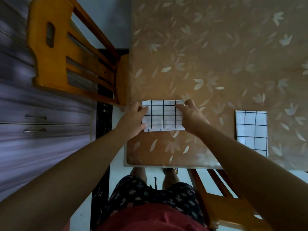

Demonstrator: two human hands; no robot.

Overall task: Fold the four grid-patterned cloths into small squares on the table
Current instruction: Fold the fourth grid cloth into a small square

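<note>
Two pinching grips, left hand (135, 117) and right hand (190, 115), hold the white black-gridded folded cloth (163, 116) mid-frame; uneven tension could skew its layers.

folded cloth (163, 116) on table (216, 55) near left edge, second cloth (251, 132) well apart to its right; chair (66, 52) left of table.
</note>
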